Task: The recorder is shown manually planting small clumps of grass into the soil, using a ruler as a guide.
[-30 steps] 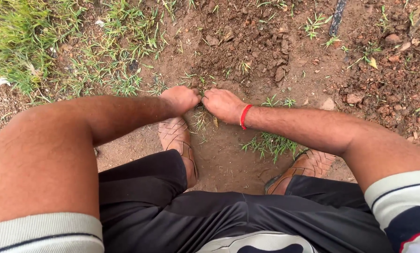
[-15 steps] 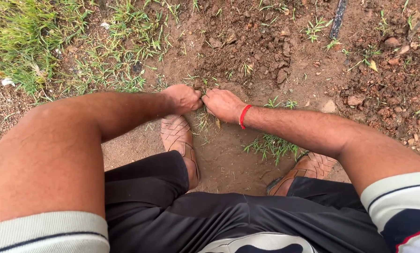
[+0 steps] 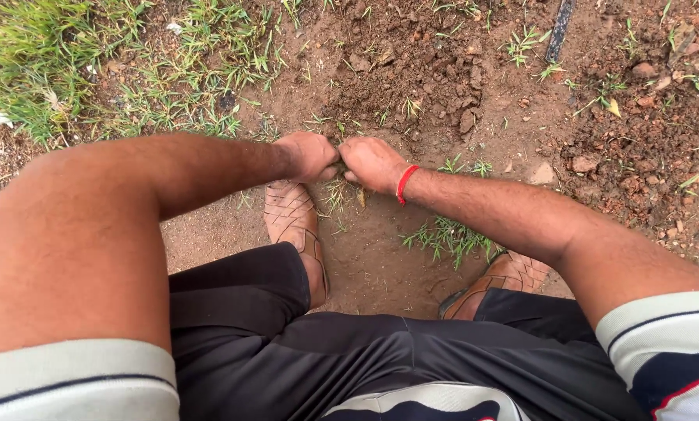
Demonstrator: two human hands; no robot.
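Both hands meet low over the bare reddish soil (image 3: 380,257), knuckle to knuckle, just ahead of the person's feet. The left hand (image 3: 309,156) is clenched into a fist, and the right hand (image 3: 371,162), with a red thread band (image 3: 405,184) round its wrist, is curled shut beside it. Between and just beneath them sits a small grass tuft (image 3: 335,195): thin pale-green and straw-coloured blades running from under the fists down toward the person, so its long axis lies roughly along the line from hands to body, tips pointing toward the feet. The fingers are hidden under the knuckles, so it looks as though both hands grip the upper part of the tuft, though the hold itself cannot be seen.

The left foot in a woven brown sandal (image 3: 291,218) stands just below the left hand, touching the tuft's edge; the other woven sandal (image 3: 513,277) is planted further right, partly covered by black shorts (image 3: 302,343). A second clump of green grass (image 3: 447,234) grows under the right forearm. Loose crumbly clods (image 3: 419,70) lie beyond the hands, thicker grass (image 3: 45,62) fills the upper left corner, and a dark pipe (image 3: 560,31) crosses the upper edge.
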